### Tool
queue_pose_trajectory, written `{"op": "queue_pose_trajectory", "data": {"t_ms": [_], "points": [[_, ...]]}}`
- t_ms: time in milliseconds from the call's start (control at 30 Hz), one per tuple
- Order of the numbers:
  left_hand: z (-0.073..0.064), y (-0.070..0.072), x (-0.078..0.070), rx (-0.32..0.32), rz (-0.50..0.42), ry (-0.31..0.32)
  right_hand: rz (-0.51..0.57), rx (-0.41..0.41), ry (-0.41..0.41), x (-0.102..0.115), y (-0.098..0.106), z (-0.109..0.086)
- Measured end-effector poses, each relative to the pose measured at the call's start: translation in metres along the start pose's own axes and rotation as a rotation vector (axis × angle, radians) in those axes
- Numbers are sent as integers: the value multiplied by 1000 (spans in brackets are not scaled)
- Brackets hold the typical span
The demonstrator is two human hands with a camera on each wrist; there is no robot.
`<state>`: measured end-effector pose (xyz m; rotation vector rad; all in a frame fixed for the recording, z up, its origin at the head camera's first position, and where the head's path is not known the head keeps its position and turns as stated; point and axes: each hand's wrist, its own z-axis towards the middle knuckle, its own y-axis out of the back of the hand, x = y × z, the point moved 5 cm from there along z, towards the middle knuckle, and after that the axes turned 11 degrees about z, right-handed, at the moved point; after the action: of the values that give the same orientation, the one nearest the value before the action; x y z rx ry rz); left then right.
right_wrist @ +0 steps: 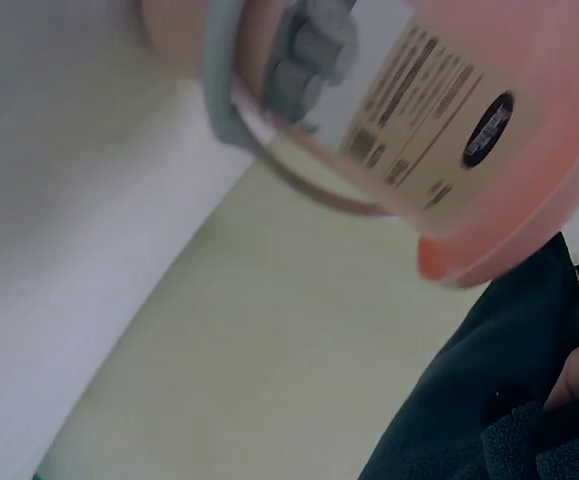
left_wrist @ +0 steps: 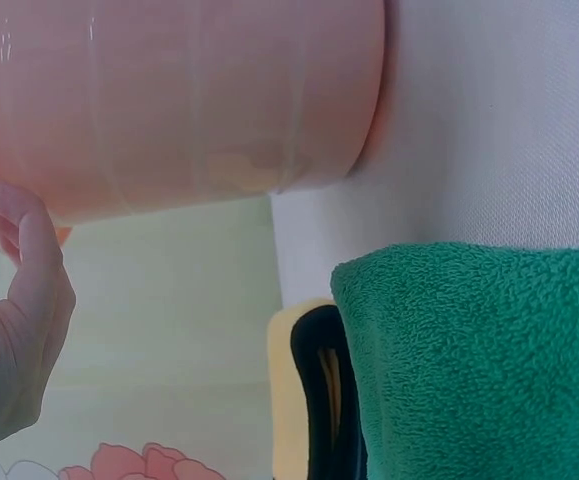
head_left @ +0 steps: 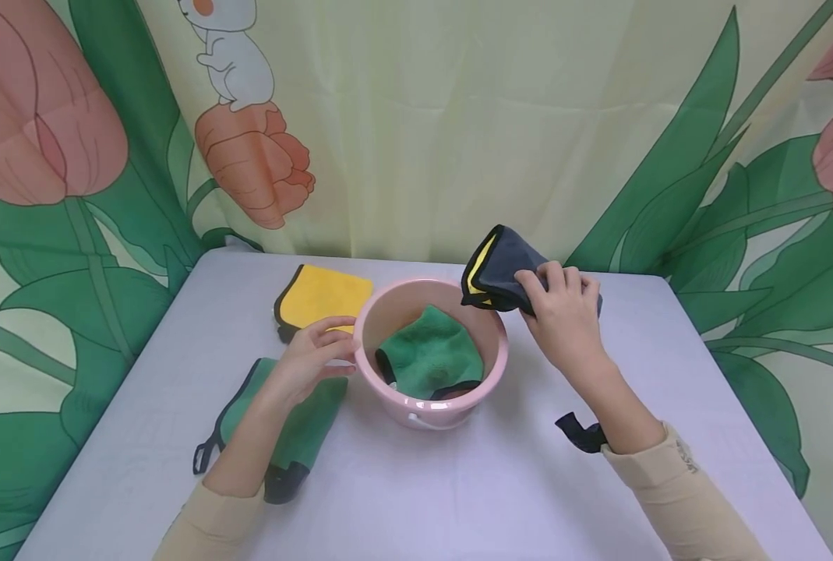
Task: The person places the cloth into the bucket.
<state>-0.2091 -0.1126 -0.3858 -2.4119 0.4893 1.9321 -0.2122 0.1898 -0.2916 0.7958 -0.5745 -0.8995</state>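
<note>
Rest the left hand (head_left: pixel 318 354) against the left rim of the pink pail (head_left: pixel 397 407), fingers loosely parted and touching rather than gripping; best kept there as a light brace against sliding. Allow for the rumpled green cloth (head_left: pixel 430 354) inside, partly filling the pail. With the right hand (head_left: pixel 563 315), pinch the dark cloth (head_left: pixel 514 269) between thumb and fingers, raised above the table at the pail's far right rim, yellow-edged corner leading. Cannot tell from these views whether touching the rim. Grip firmly enough to keep the folds together, and keep clear of the rim to avoid snagging or tipping.

Counting from the left: one black tab (head_left: pixel 218 435) beside the left forearm; one folded green cloth (head_left: pixel 307 421) on the table, partly hidden by that forearm; one yellow cloth (head_left: pixel 325 300) with black edging, just behind the left hand; one pail, with one white handle (head_left: pixel 430 425) hanging at the front and one printed label (right_wrist: pixel 419 120); one green cloth within; one dark cloth in the right hand; a second black tab (head_left: pixel 583 433) beside the right forearm. Four cloths in sight, two hands. Impossible to see beneath the rumpled green cloth.
</note>
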Motion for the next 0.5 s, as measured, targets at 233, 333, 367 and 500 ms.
{"op": "queue_pose_trajectory", "data": {"t_ms": [233, 333, 367, 500], "points": [[1, 0, -1, 11, -7, -5, 32, 27, 95, 29, -5, 4], [0, 0, 0, 7, 0, 2, 36, 46, 140, 41, -9, 5], [0, 0, 0, 5, 2, 4, 36, 53, 155, 44, -10, 6], [-1, 0, 0, -2, 3, 9, 35, 77, 214, 57, -17, 7]]}}
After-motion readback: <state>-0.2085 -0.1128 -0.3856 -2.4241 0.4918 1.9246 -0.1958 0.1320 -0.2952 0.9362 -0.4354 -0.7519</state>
